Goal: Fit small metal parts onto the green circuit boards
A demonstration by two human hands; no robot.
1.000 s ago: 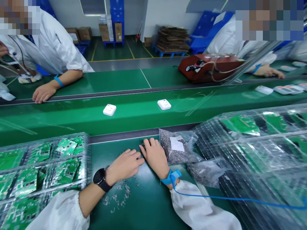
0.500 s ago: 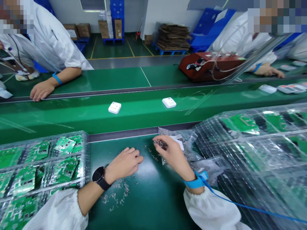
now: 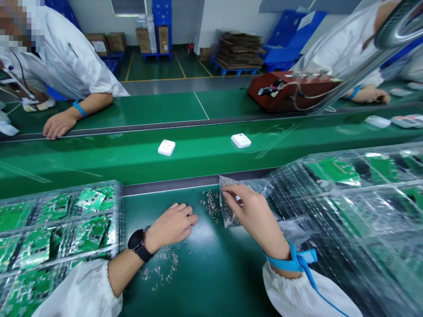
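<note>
My left hand [image 3: 173,223] rests palm down on the green tabletop [image 3: 208,273], fingers curled under; whatever lies beneath them is hidden. Small bent metal pieces [image 3: 173,259] are scattered beside and below its wrist. My right hand [image 3: 249,207] hovers over a clear plastic bag [image 3: 229,215] of similar tiny metal parts. Its thumb and forefinger are curved with a gap between them, and nothing shows held there. Just left of the bag lies a loose pile of small metal pieces [image 3: 210,203].
Trays of green circuit boards stand at left [image 3: 115,211] and stacked at right [image 3: 333,193]. Two white square devices [image 3: 166,148] sit on the green conveyor belt [image 3: 205,154]. Across it are co-workers' arms and a dark red box [image 3: 287,90]. A blue cord [image 3: 313,281] trails from my right wrist.
My right hand has let go of its handful of metal parts, now piled on the tabletop, and moved right over the bag. The white devices have shifted right. My left hand stays put.
</note>
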